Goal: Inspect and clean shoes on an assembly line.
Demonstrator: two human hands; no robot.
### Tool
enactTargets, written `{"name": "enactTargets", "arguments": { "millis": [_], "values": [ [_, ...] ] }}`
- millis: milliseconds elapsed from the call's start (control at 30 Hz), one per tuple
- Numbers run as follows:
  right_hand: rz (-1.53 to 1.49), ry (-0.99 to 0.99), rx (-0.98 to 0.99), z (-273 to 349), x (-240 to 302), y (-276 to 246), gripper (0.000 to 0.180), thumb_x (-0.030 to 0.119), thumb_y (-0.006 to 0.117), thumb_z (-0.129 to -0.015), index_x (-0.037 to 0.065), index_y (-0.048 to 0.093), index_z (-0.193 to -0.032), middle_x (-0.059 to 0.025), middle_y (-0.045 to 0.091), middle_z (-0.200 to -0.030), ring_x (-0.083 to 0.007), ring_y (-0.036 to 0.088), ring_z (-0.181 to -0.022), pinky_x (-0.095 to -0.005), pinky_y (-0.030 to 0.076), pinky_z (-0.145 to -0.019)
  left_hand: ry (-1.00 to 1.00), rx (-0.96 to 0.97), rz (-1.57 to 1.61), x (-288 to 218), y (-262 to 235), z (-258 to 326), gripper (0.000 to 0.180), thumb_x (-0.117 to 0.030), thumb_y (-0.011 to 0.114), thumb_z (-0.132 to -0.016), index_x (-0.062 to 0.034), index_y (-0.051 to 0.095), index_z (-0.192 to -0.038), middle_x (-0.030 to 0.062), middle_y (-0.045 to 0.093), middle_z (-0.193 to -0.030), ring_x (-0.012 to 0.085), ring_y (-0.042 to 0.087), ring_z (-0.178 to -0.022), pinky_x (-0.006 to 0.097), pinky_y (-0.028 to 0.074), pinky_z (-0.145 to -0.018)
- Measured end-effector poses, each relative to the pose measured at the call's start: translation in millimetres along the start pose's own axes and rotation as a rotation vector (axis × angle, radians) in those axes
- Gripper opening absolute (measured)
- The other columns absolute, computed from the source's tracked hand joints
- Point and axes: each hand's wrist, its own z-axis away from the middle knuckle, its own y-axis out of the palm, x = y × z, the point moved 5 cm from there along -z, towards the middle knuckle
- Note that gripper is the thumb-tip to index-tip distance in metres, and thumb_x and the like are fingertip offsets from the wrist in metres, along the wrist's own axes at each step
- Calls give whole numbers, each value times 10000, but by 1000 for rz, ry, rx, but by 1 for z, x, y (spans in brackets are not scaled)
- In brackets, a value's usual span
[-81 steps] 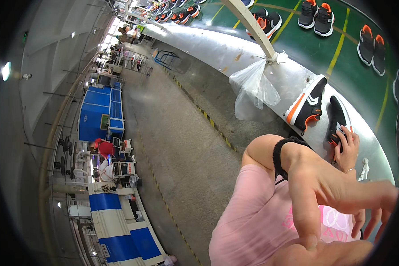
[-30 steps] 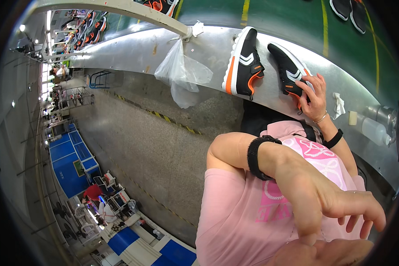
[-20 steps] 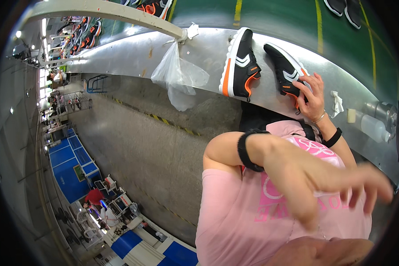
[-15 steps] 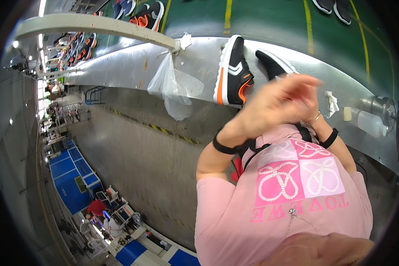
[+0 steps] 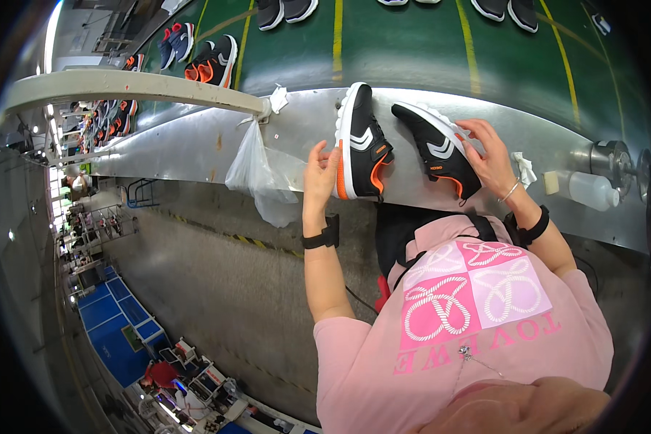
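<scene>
A black sneaker (image 5: 362, 137) with a white stripe mark, white sole, orange heel section and orange lining lies on the metal ledge, its sole facing left. My left hand (image 5: 320, 177) is open at its left, the thumb against the heel end of the sole and the other fingers pointing up, apart from it. To the right lies the matching sneaker (image 5: 434, 145), angled with its toe to the far left and its sole facing right. Along that sole sits my right hand (image 5: 492, 160), open, with fingers stretched and the thumb apart. Its fingertips touch the sole's edge.
Beyond the metal ledge (image 5: 188, 137) runs a green surface (image 5: 405, 50) with yellow lines and several more shoes. A clear plastic bag (image 5: 257, 181) hangs from a pale curved bar (image 5: 145, 85). At right are crumpled white paper (image 5: 524, 168) and a white bottle (image 5: 593, 190).
My hands were together and blurred in front of me. Now they have parted, one beside each sneaker. The whole view has shifted slightly; the two sneakers keep their places on the ledge.
</scene>
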Motion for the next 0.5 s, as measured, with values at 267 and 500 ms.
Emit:
{"name": "enactTargets", "arguments": {
  "millis": [267, 500],
  "values": [
    [393, 41, -49, 19, -57, -36, 330, 82, 618, -891, 83, 627, -1221, -144, 591, -1213, -351, 552, -1127, -408, 451, -987, 10, 191, -81, -11, 36, -15, 881, -448, 804, -803, 42, 418, -1426, 231, 628, -1235, 296, 639, -1102, 370, 494, -939],
    [649, 105, -16, 70, -99, -60, 383, 121, 691, -846, 116, 634, -1225, -115, 565, -1255, -339, 510, -1171, -431, 426, -1009, 10, 255, 76, -23, 42, -1, 713, -335, 801, -816, 44, 487, -1333, 182, 635, -1186, 246, 620, -1081, 348, 483, -940]
  ]
}}
